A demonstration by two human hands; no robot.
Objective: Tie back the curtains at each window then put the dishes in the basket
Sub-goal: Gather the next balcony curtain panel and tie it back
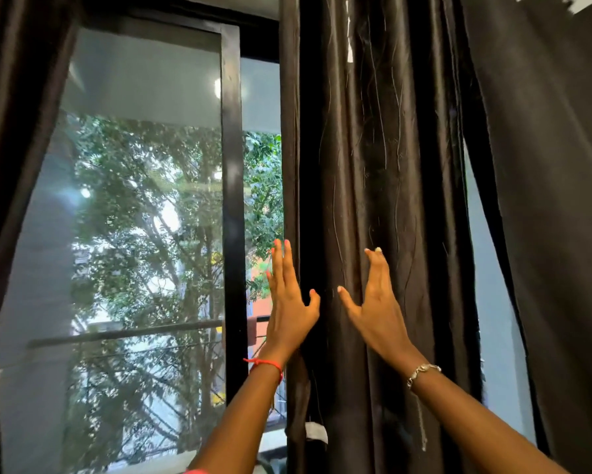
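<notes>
At the window [144,200], left hand [289,302] and right hand [373,302] lie flat and open on the curtain [373,148], so looks like nothing's tied back yet, whole job left.

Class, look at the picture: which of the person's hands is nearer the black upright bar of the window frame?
Left. The left hand is just right of the bar, at the edge of the dark curtain; the right hand is farther right, against the curtain's folds.
</notes>
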